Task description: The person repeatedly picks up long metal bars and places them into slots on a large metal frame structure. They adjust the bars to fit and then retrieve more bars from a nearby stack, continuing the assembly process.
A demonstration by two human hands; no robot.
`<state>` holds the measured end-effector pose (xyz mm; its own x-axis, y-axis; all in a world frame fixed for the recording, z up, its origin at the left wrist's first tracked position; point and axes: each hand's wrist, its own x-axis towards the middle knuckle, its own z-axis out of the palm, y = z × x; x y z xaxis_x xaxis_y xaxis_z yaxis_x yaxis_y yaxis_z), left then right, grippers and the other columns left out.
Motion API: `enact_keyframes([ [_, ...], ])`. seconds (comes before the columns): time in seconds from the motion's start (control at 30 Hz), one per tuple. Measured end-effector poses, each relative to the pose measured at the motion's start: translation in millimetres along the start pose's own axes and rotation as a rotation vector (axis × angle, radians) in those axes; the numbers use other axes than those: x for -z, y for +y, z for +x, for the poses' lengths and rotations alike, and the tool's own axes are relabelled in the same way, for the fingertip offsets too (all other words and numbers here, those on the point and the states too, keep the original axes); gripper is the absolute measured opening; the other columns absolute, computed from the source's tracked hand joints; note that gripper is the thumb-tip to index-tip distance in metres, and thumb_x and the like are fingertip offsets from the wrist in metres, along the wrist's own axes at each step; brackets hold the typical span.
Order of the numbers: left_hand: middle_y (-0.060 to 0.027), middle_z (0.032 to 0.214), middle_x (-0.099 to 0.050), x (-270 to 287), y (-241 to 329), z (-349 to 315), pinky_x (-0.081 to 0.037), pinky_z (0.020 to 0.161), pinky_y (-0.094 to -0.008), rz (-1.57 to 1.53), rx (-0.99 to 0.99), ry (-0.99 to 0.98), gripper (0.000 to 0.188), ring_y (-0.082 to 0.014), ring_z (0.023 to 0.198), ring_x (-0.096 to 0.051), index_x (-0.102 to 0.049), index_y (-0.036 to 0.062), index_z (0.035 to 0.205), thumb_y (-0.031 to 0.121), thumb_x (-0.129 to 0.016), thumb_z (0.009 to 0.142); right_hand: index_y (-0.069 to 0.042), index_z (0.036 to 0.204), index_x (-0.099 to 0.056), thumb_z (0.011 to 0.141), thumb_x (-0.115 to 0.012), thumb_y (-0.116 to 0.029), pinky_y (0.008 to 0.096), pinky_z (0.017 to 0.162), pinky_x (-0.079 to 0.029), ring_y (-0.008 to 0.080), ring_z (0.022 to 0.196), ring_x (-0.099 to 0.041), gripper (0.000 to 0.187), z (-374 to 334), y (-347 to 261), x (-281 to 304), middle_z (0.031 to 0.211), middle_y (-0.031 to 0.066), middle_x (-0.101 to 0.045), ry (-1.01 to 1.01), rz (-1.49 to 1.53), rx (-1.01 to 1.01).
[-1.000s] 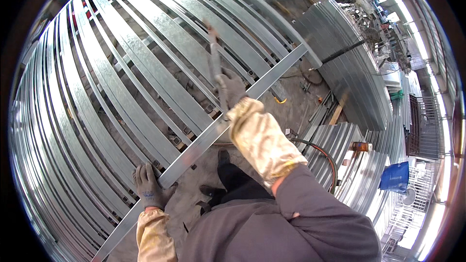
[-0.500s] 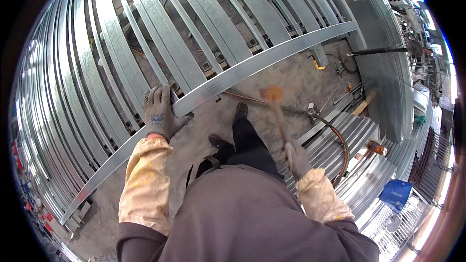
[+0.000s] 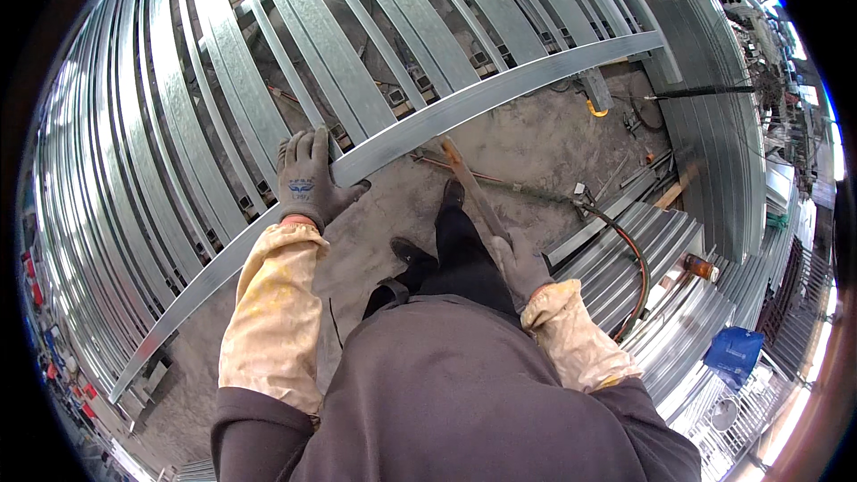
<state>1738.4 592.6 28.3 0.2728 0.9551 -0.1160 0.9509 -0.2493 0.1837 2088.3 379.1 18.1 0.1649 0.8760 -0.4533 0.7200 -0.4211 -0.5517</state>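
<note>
My left hand (image 3: 308, 180), in a grey work glove, lies over the long galvanized steel rail (image 3: 402, 137) of a slatted metal frame, its fingers stretched out and the thumb apart. A closed right hand (image 3: 520, 264), gloved in grey too, grips the wooden handle of a hammer (image 3: 482, 210). The hammer's rusty-brown end is at the rail's near side, seen narrow; whether it touches cannot be made out. Wide and narrow steel slats (image 3: 344, 80) run from the rail to the far side.
Stacked steel profiles (image 3: 616, 245) lie at my right, with a hose (image 3: 641, 277) looping over them and across the concrete floor. Steel sheets (image 3: 714, 125) stand farther right. A rust-brown can (image 3: 701, 268) and a blue bag (image 3: 734, 355) are on that side. My feet are near the rail.
The hammer has swung left and toward the rail, and my right hand has moved left with it. My left hand stays on the rail. The whole view has shifted slightly.
</note>
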Motion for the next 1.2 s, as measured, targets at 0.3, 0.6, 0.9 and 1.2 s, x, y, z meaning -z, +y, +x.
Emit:
enact_keyframes([
  [0.3, -0.0192, 0.151, -0.050, 1.5, 3.4, -1.3, -0.027, 0.130, -0.0519, 0.013, 0.009, -0.026, 0.117, -0.0367, 0.148, -0.042, -0.042, 0.0046, 0.155, 0.058, -0.095, 0.065, -0.004, 0.118, -0.065, 0.107, -0.045, -0.063, 0.0571, 0.088, -0.051, 0.0512, 0.105, -0.068, 0.063, 5.1, -19.1, -16.2, 0.107, 0.0299, -0.072, 0.023, -0.067, -0.005],
  [0.6, -0.0198, 0.145, -0.055, -4.8, -1.4, -4.5, -0.031, 0.126, -0.0525, -0.013, -0.012, 0.050, 0.116, -0.0386, 0.142, -0.048, -0.047, 0.0055, 0.153, 0.053, -0.097, 0.060, -0.005, 0.112, -0.062, 0.108, -0.055, -0.048, 0.0533, 0.079, -0.051, 0.0454, 0.091, -0.070, 0.044, 2.3, -28.1, 3.0, 0.091, 0.0228, -0.071, -0.095, 0.081, 0.011],
  [0.9, -0.0149, 0.150, -0.051, -5.6, -3.6, -4.2, -0.026, 0.130, -0.0518, -0.030, 0.022, -0.010, 0.121, -0.0350, 0.148, -0.041, -0.040, 0.0074, 0.158, 0.060, -0.094, 0.064, -0.002, 0.116, -0.065, 0.100, -0.071, -0.033, 0.0414, 0.071, -0.053, 0.0304, 0.074, -0.068, 0.035, 12.6, -21.9, 18.8, 0.079, 0.0143, -0.068, 0.219, 0.138, 0.265],
  [1.2, -0.0173, 0.145, -0.054, -9.4, -6.9, -3.4, -0.031, 0.127, -0.0531, -0.072, -0.004, 0.083, 0.117, -0.0392, 0.145, -0.045, -0.047, 0.0045, 0.152, 0.056, -0.096, 0.058, -0.006, 0.114, -0.072, 0.094, -0.078, -0.031, 0.0445, 0.078, -0.056, 0.0368, 0.092, -0.073, 0.032, 143.7, -63.3, 73.0, 0.103, 0.0191, -0.073, 0.334, -0.066, 0.492],
])
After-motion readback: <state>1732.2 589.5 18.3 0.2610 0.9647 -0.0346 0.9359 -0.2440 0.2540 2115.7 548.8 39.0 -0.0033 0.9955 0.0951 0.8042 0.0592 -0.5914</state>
